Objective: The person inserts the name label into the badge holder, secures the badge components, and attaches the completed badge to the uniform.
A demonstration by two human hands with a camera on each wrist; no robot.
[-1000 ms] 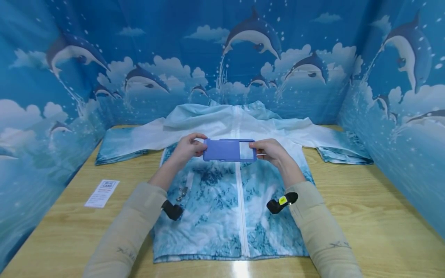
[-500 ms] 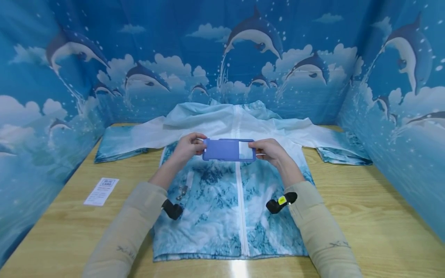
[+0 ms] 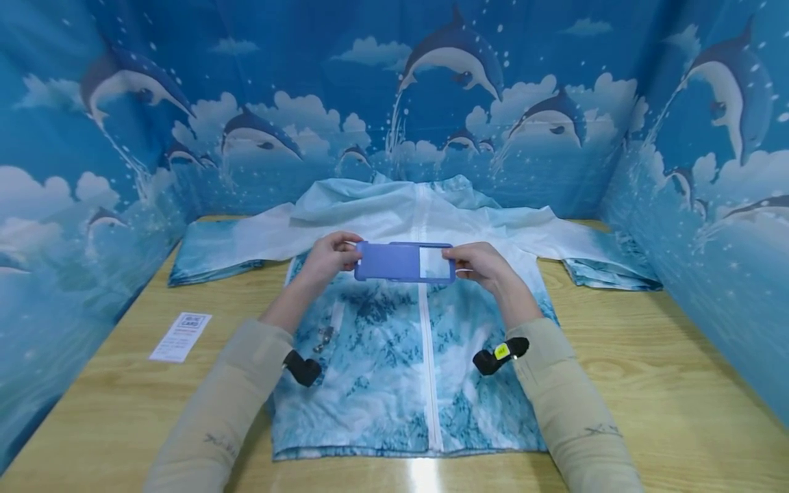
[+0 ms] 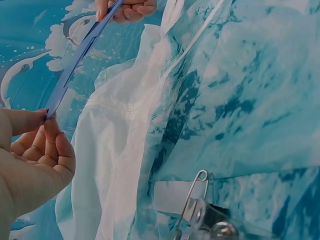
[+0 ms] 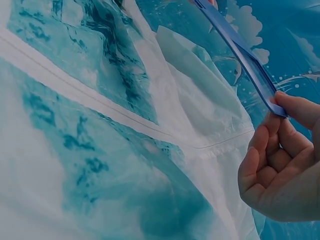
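Note:
My hands stretch a thin purple card holder (image 3: 388,262) level between them above the jacket (image 3: 357,404). The left hand (image 3: 329,259) pinches its left end between thumb and fingertips. At the other end, the right hand (image 3: 487,263) grips the corner, thumb on the face. A solid panel covers most of the holder, and a pale see-through gap shows at its right. Seen edge-on in the left wrist view, the holder (image 4: 75,65) looks like a two-layered flat strip. The right wrist view shows thumb and forefinger on its rim (image 5: 274,107).
A metal badge clip (image 3: 323,339) with a safety pin (image 4: 192,200) lies on the jacket's left front. A white printed card (image 3: 181,337) rests on the wooden table (image 3: 629,383) at left. Dolphin-print curtains (image 3: 345,82) enclose the back and both sides.
The left hand has shifted slightly left with its end of the card holder, and the pale gap at the right has widened a little. The right hand stays nearly in place.

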